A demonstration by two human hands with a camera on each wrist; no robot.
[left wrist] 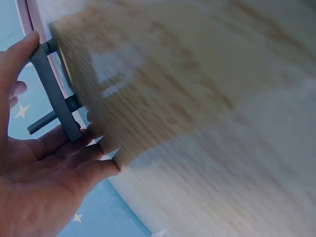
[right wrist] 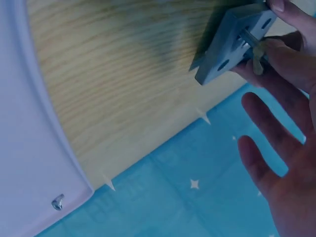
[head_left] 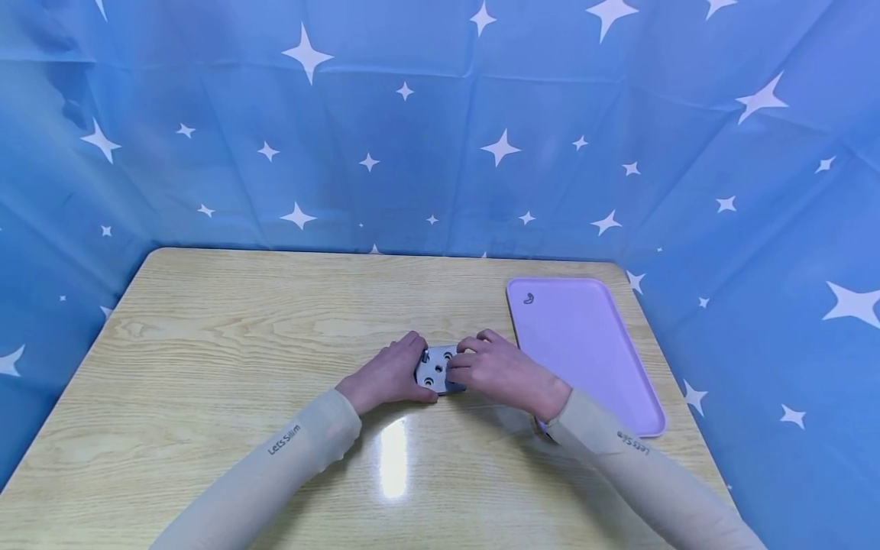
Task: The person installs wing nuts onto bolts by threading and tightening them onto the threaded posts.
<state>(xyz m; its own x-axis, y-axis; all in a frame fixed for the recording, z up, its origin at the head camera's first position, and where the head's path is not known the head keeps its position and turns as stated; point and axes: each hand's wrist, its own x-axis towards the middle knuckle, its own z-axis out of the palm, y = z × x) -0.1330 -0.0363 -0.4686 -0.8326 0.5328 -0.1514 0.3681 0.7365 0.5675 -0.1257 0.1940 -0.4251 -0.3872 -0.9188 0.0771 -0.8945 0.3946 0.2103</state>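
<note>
A grey metal plate [head_left: 438, 377] with several holes is held slightly above the wooden table. My left hand [head_left: 390, 372] grips its left edge, the thumb near the front and the fingers behind. Seen edge-on in the left wrist view, the plate [left wrist: 52, 89] has a threaded stud [left wrist: 42, 122] sticking out of one face and bolt heads [left wrist: 73, 102] on the table side. My right hand [head_left: 505, 373] is at the plate's right side. In the right wrist view its thumb and a finger pinch a wing nut [right wrist: 257, 57] on a stud; two other fingers are spread away.
A purple tray [head_left: 584, 344] lies to the right, under my right forearm. A small metal piece, apparently another wing nut [right wrist: 58, 202], sits in its far left corner. The wooden table [head_left: 206, 367] extends left, and a blue star-patterned cloth [head_left: 412, 122] hangs behind and at the sides.
</note>
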